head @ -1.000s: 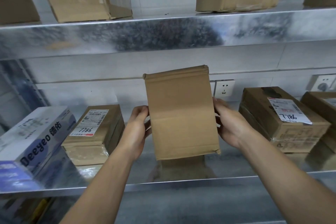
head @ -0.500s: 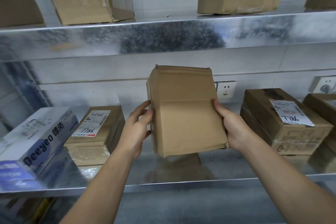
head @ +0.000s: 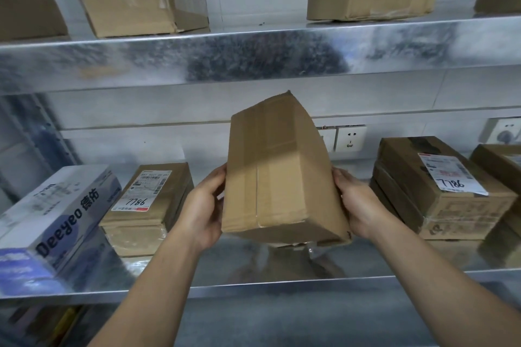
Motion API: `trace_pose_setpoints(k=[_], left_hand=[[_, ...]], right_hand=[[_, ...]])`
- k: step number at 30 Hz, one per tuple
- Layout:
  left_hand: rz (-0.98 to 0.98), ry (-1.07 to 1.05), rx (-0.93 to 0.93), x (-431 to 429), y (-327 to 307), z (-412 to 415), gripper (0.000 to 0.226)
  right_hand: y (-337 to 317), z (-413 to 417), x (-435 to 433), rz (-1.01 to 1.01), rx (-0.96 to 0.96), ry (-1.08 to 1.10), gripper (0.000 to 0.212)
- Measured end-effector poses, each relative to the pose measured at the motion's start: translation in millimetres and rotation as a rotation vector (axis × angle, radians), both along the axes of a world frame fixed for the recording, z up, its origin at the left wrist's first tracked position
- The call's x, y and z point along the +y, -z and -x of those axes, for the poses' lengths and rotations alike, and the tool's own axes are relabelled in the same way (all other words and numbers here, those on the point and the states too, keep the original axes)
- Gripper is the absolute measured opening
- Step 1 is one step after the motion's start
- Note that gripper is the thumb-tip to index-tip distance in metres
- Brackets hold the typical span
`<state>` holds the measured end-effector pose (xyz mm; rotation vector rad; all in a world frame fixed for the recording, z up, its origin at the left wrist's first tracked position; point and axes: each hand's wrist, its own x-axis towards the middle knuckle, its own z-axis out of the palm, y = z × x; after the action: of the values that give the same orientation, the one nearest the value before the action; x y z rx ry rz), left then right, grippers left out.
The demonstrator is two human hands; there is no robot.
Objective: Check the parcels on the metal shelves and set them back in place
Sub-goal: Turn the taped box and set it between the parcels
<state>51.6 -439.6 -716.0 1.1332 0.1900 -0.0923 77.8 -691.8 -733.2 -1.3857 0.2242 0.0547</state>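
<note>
I hold a plain brown box (head: pixel 279 169) in the middle of the frame, up in the air over the shiny metal shelf (head: pixel 253 287). My left hand (head: pixel 204 211) grips its left side and my right hand (head: pixel 356 205) grips its right side, and the box tips back at the top. Two boxes marked 7786 sit on the shelf, one at the lower left (head: pixel 149 205) and one at the right (head: pixel 439 186).

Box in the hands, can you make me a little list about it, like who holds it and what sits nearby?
held thing: brown box, tilted, no label on the faces in view
left hand: grips its left side
right hand: grips its right side
below it: lower metal shelf
left of it: parcel marked 7786, then Deeyeo box
right of it: second parcel marked 7786
</note>
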Motion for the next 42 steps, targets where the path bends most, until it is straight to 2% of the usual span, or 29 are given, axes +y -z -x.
trace_pose_setpoints(k=[8,13,15,19,24,27,33,38,42], left_hand=[[-0.084,0.085,-0.09,-2.8,3.7,5.1,0.03],[-0.141,0.167,-0.016,-2.0,-0.1,2.3,0.037],[-0.167,0.165,-0.004,-2.5,-2.2,1.6,0.036],[-0.216,0.151,0.014,-3.1,-1.9,3.5,0.04],[-0.2,0.157,-0.008,0.7,0.4,4.8,0.044],[-0.142,0.159,-0.049,1.2,-1.0,3.5,0.034],[-0.128,0.131,-0.125,-0.3,0.9,-1.4,0.025],[-0.119,0.084,-0.15,-2.8,3.3,-5.4,0.025],[-0.087,0.091,-0.165,0.1,6.3,-7.9,0.037]], right_hand=[[2.1,-5.2,7.7,0.07,-0.014,-0.012,0.032],[5.3,-1.9,9.0,-0.026,0.011,-0.106,0.045],[12.9,-3.1,7.2,-0.038,0.018,-0.129,0.043],[21.5,-1.2,7.5,0.063,0.006,-0.165,0.039],[12.1,-2.6,8.6,0.189,-0.044,-0.132,0.033],[2.2,-7.0,9.0,0.287,-0.07,-0.084,0.026],[-2.4,-10.6,5.8,0.329,-0.068,-0.09,0.032],[-6.1,-6.3,6.1,0.246,-0.104,-0.099,0.033],[-9.6,-1.7,10.8,0.197,-0.104,-0.118,0.034]])
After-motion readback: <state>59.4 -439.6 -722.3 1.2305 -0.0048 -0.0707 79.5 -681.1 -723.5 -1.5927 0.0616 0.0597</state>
